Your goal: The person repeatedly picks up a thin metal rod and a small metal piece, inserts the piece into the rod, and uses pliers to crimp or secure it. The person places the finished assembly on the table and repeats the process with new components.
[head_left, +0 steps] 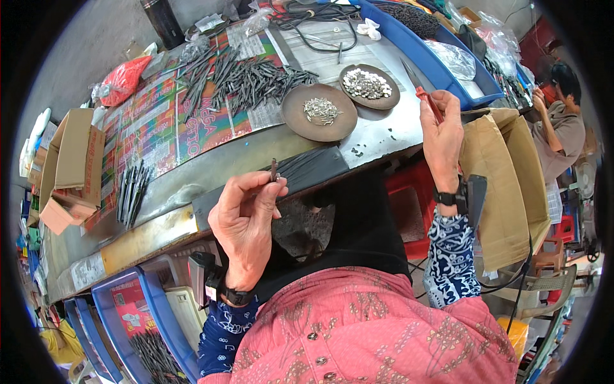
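Both hands point(246, 216) point(442, 136) grip: left a dark stub point(274, 170), right a red-handled tool point(421, 93).

Workbench, flat grey top point(176, 192). Bearing: multicoloured printed sheet point(150, 141), heaped slender black pieces point(256, 82); two shallow round brown dishes point(295, 126); opened brown cardboard box point(75, 148); long blue plastic tray point(441, 79).

Backed by a grey wall point(83, 48); furnished with a long workbench point(185, 182), a red seat point(417, 246) partly beneath and a small brown stool point(549, 255) farther right; evenly lit.
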A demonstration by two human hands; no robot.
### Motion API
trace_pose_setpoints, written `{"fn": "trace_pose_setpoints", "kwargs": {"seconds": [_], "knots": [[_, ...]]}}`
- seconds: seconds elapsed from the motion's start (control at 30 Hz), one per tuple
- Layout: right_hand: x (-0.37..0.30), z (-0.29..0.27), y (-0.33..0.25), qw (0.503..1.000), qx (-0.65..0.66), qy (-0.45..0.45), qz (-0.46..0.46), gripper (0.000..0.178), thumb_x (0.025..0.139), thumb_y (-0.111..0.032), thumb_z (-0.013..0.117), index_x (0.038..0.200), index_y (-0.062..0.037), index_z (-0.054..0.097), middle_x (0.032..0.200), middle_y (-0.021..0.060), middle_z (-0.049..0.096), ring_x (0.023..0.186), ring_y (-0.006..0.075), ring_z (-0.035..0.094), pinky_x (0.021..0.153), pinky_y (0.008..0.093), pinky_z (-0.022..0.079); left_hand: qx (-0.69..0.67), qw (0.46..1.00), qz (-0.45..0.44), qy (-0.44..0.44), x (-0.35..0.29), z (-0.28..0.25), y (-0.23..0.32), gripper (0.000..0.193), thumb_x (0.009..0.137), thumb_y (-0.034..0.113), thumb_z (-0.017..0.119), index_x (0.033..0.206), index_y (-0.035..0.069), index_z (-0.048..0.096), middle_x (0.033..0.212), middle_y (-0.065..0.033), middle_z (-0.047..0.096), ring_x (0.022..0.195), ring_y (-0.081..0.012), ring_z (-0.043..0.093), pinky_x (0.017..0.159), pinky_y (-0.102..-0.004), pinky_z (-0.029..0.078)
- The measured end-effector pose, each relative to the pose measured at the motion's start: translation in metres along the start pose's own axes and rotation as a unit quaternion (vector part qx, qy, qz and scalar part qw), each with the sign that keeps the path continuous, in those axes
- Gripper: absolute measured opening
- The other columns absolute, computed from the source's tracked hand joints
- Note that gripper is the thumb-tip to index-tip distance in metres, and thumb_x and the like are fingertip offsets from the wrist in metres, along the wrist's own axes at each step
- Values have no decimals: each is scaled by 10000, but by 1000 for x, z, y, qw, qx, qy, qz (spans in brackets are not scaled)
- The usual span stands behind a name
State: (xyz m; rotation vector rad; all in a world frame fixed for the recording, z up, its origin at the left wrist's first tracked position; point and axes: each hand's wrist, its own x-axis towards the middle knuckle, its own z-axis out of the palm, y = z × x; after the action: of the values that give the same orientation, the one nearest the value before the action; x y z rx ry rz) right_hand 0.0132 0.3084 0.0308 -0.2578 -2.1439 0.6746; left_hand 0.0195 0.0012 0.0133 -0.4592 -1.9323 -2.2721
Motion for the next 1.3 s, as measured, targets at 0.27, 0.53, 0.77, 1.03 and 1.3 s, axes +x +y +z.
{"fn": "trace_pose_setpoints", "kwargs": {"seconds": [0.27,0.53,0.77,1.03,1.3], "knots": [[-25,-24,-122,954,211,-103,-187,300,791,-115,743,988,-19,539,964,132,618,937,248,594,813,338,472,-10,1000,-15,10,0,-3,-4,102,891,17,661,980,-32,659,851,-54,679,707,-68,607,550,-180,463],[-32,-13,-149,904,95,-281,-308,245,743,-95,730,934,19,627,1040,183,610,891,304,625,777,360,502,-30,997,64,1,-1,-6,-17,98,880,19,673,967,-26,658,820,-57,683,654,-61,591,537,-187,464],[-26,-35,-159,936,170,-110,-290,197,751,-143,679,830,27,618,1014,208,618,876,267,616,765,351,496,-26,998,60,-19,-3,-9,-20,107,902,1,635,1007,-17,626,864,-107,676,734,-140,647,552,-218,497],[-31,-24,-152,922,134,-246,-269,175,787,-97,669,884,36,613,979,192,610,774,296,623,704,354,497,51,996,77,10,-9,-7,-21,87,849,-14,689,933,-8,663,777,-43,667,607,-64,574,523,-196,462],[-23,-26,-151,923,140,-219,-284,185,769,-78,690,914,18,627,961,189,605,801,303,610,691,349,490,-31,997,64,19,2,-12,-10,88,874,-28,659,958,-37,634,819,-65,674,677,-78,612,549,-200,505]]}}
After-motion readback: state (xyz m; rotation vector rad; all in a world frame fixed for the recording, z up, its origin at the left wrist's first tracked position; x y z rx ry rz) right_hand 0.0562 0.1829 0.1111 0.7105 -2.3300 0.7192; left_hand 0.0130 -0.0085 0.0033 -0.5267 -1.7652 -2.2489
